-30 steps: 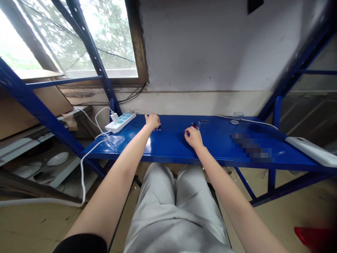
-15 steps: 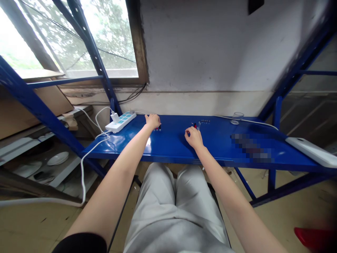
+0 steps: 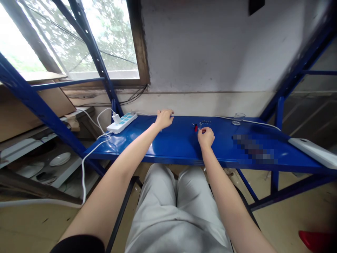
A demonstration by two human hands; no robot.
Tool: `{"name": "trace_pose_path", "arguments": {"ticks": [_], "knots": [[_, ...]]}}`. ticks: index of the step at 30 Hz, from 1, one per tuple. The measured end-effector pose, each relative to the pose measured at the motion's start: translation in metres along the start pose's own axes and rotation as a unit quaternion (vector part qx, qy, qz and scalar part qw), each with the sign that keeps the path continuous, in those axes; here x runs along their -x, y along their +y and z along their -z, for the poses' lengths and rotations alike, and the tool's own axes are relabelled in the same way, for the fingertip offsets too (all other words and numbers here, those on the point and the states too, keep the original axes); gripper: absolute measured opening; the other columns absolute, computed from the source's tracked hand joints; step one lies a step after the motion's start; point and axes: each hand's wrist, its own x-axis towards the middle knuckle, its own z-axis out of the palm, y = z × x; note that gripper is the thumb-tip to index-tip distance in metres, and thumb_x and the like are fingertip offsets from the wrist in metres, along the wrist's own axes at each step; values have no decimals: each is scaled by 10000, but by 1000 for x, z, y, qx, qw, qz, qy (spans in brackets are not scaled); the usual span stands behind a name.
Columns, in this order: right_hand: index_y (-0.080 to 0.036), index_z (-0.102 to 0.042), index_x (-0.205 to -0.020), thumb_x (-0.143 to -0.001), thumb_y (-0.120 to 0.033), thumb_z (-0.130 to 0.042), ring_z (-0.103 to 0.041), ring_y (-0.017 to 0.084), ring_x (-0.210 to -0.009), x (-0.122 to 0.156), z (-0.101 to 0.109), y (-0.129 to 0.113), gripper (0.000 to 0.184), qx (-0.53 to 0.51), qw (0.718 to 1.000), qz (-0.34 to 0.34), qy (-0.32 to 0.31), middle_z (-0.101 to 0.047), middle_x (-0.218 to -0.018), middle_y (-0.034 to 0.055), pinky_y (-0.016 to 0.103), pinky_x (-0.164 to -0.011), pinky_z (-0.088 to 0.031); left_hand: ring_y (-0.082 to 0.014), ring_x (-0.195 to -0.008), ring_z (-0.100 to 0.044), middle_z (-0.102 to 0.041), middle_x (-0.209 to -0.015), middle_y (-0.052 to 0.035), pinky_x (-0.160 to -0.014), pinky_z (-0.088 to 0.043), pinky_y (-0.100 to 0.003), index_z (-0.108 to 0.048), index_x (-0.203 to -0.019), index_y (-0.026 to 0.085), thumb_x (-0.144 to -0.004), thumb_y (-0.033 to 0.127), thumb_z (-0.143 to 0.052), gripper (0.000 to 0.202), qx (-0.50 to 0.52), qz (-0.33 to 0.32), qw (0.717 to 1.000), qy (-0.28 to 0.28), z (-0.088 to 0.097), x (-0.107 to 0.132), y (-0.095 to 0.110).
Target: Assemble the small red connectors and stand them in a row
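My left hand (image 3: 165, 118) hovers over the far middle of the blue table (image 3: 179, 147), palm down, with its fingers loosely apart and nothing visible in them. Most of the small parts seen below it earlier are now hidden behind it. My right hand (image 3: 206, 137) is farther right, closed with thumb and fingertips pinched. Whatever it may hold is too small to make out. Just left of its fingertips stands a small red and black piece (image 3: 196, 127). A small clear piece (image 3: 200, 125) is beside that. Several tiny metal pieces (image 3: 206, 122) lie in rows behind the right hand.
A white power strip (image 3: 122, 123) with a plug and cables lies at the left end. A clear glass (image 3: 238, 118) stands at the back right, near a white cable. A blurred dark object (image 3: 252, 147) and a white flat device (image 3: 313, 151) lie on the right.
My left hand has moved right, away from the small parts near the table's left middle, and its fingers have loosened. My right hand has shifted right, uncovering more of the red and black piece.
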Motion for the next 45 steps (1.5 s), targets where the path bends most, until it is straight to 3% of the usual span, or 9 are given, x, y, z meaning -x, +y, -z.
{"name": "trace_pose_path", "arguments": {"ticks": [4, 9, 15, 20, 27, 31, 34, 40, 45], "knots": [[-167, -535, -828, -685, -210, -445, -454, 311, -936, 2, -6, 5, 175, 37, 999, -14, -13, -551, -925, 163, 465, -774, -337, -241, -1160, -426, -515, -1251, -98, -940, -297, -402, -441, -1256, 179, -841, 251, -399, 423, 3, -86, 996, -35, -12, 4, 30], [-157, -528, -873, -700, -183, -410, -413, 341, -1010, 2, -13, 11, 211, 40, 999, -3, -7, -515, -987, 194, 519, -794, -307, -248, -1172, -409, -426, -1336, -96, -926, -329, -393, -271, -1381, 245, -843, 255, -395, 552, -9, -134, 985, -109, -40, 10, 54], [-171, -559, -864, -684, -160, -406, -424, 312, -963, 0, -15, 17, 236, 41, 999, 10, 27, -544, -969, 172, 488, -764, -333, -260, -1200, -375, -365, -1383, -90, -930, -334, -428, -131, -1421, 277, -869, 260, -324, 585, 1, -106, 987, -124, -84, 7, 76], [-161, -573, -858, -656, -121, -405, -432, 321, -964, 0, -15, 17, 266, 58, 998, 8, 22, -551, -961, 178, 486, -748, -341, -269, -1203, -363, -364, -1385, -88, -946, -321, -463, -139, -1425, 262, -854, 211, -312, 599, -1, -70, 990, -121, -105, -3, 87], [-158, -594, -879, -662, -111, -419, -448, 321, -963, 2, -14, 13, 283, 62, 998, 19, -2, -569, -971, 175, 490, -764, -340, -271, -1212, -362, -367, -1392, -88, -953, -316, -474, -247, -1399, 257, -850, 222, -335, 557, -6, -53, 991, -126, -114, -6, 95], [-148, -619, -922, -689, -118, -432, -436, 329, -1013, 2, -10, 9, 299, 88, 995, 4, -43, -559, -1026, 185, 499, -791, -331, -246, -1107, -454, -502, -1263, -106, -895, -368, -417, -436, -1290, 193, -850, 189, -349, 448, -7, -58, 996, -67, -115, -6, 98], [-159, -639, -957, -714, -143, -438, -407, 325, -1077, 3, -7, 7, 316, 112, 990, 5, -89, -548, -1105, 170, 502, -830, -319, -227, -1018, -504, -594, -1098, -103, -850, -389, -382, -590, -1085, 172, -858, 175, -352, 329, -9, -52, 998, -29, -113, -6, 96], [-217, -610, -1122, -784, -210, -410, -329, 280, -1189, 5, -6, 4, 394, 169, 973, -2, -159, -485, -1275, 93, 496, -926, -274, -214, -928, -562, -656, -962, -81, -829, -416, -346, -646, -963, 177, -840, 177, -417, 260, 37, -23, 999, -1, -106, 6, 74], [-244, -564, -1206, -825, -251, -367, -282, 288, -1242, 5, -7, 2, 429, 192, 961, 0, -198, -439, -1335, 89, 539, -969, -222, -186, -853, -601, -681, -907, -63, -788, -457, -295, -674, -923, 187, -785, 197, -532, 198, 193, 51, 979, 42, -99, 24, 49]]}}
